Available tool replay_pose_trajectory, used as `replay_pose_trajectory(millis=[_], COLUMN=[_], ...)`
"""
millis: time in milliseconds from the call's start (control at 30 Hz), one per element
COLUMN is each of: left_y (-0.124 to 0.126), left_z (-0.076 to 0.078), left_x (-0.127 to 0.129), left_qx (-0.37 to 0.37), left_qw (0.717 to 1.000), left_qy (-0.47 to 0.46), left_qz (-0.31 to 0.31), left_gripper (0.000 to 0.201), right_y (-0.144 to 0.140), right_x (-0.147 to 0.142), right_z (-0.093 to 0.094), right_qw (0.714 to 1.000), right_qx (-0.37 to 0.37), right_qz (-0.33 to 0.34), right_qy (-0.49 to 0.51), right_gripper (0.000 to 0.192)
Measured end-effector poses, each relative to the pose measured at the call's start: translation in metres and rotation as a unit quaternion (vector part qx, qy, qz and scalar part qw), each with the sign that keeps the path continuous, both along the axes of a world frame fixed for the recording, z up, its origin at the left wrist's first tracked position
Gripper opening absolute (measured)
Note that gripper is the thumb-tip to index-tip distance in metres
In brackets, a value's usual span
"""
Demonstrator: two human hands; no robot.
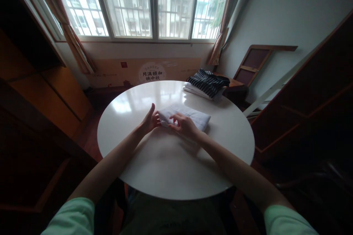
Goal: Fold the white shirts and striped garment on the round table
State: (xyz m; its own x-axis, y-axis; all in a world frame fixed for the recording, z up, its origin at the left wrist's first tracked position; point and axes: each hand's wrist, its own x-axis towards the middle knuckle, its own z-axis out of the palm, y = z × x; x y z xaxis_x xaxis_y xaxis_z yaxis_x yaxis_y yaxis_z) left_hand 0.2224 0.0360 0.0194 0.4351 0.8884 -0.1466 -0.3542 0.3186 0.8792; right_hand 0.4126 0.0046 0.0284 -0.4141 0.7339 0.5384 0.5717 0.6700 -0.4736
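A folded white cloth [185, 116] is seen lying flat near the middle of the round white tabletop [165, 169], a little toward the window side of its centre. The left hand [150, 120] is set on edge against the cloth's left end, its fingers held together and straight, the thumb raised, nothing gripped. The right hand [184, 125] is laid on the near edge of the cloth, its fingers loosely curled with the tips pressed down on the fabric; whether a layer is pinched between thumb and fingers cannot be told. The cloth is judged to be light, soft and limp: no shape of its own would be kept if it were lifted by one corner, and the folds would likely fall open. The glossy tabletop is judged to be slippery, so the bundle could slide when pushed from one side only. A hold is best taken at the two short ends together, or from beneath with flat palms, so that all layers are carried at once; the thick folded edge offers a firmer grip than the loose edges. Nothing fragile is involved, and firm pressure can be borne. Beyond the cloth, at the far right rim of the tabletop, a dark striped garment [209, 81] is stacked on another folded white piece [196, 91], well apart from both hands
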Motion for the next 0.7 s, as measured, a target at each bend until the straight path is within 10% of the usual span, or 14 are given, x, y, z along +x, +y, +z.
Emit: replay_pose_trajectory(millis=[133,267,400,700], left_y=[0.003,0.006,0.008,0.008], left_z=[-0.008,-0.015,-0.015,-0.001], left_x=[0.004,0.008,0.009,0.006], left_qx=[0.006,0.014,0.003,-0.102], left_qw=[0.998,0.992,0.992,0.985], left_qy=[0.033,0.054,0.052,0.033], left_qz=[0.056,0.115,0.115,0.132], left_gripper=[0.034,0.018,0.010,0.022], right_y=[0.006,0.035,0.060,0.060], right_x=[0.006,0.042,0.076,0.072], right_z=[0.006,0.008,-0.004,-0.006], right_qw=[0.995,0.982,0.940,0.900], right_qx=[-0.035,-0.018,-0.140,-0.220], right_qz=[0.080,-0.121,-0.312,-0.329], right_qy=[0.047,0.144,-0.012,-0.182], right_gripper=[0.018,0.021,0.029,0.047])
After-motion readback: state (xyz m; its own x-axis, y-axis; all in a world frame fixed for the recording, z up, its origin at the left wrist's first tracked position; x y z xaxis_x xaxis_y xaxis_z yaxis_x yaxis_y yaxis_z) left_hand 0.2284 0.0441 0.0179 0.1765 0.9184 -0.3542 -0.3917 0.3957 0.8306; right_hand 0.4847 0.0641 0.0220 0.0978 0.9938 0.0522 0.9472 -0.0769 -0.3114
